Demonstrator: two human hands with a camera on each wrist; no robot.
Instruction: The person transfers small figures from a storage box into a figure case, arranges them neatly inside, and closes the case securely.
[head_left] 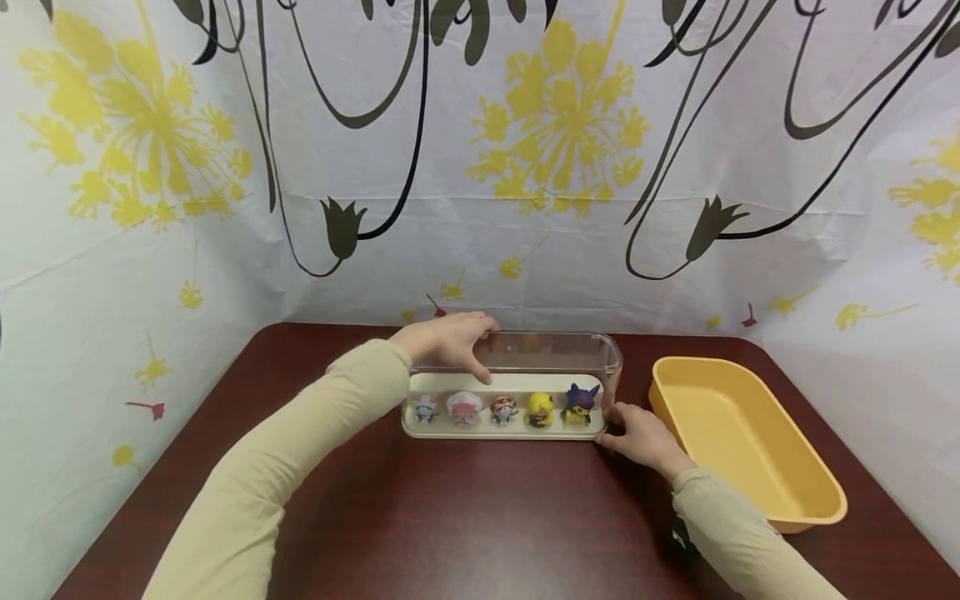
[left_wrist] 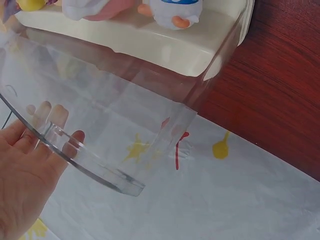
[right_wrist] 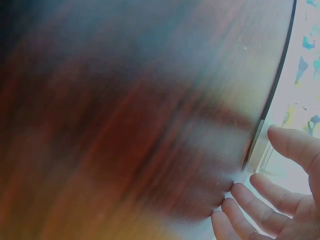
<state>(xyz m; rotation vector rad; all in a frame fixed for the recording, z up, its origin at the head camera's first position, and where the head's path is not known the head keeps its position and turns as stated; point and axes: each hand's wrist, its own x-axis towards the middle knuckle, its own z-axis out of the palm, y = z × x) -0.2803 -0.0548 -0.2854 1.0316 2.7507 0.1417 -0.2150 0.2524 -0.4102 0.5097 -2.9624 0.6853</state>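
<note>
Near the table's far side stands a display case with a cream base (head_left: 502, 432) holding several small figurines (head_left: 540, 410) in a row. Its clear plastic cover (head_left: 555, 354) rises at the back, above and behind the figurines. At the cover's left part, my left hand (head_left: 448, 340) grips it, thumb in front and fingers on the far side. The left wrist view shows the fingers (left_wrist: 55, 120) through the clear wall; the thumb is out of sight there. My right hand (head_left: 641, 435) holds the base's right front corner between thumb (right_wrist: 290, 145) and fingers.
A deep yellow tray (head_left: 738, 433) sits on the right of the dark red table (head_left: 480, 517), close to my right hand. A small dark green item (head_left: 681, 533) shows partly beneath my right sleeve. A patterned cloth (head_left: 465, 225) hangs behind the table and at both sides.
</note>
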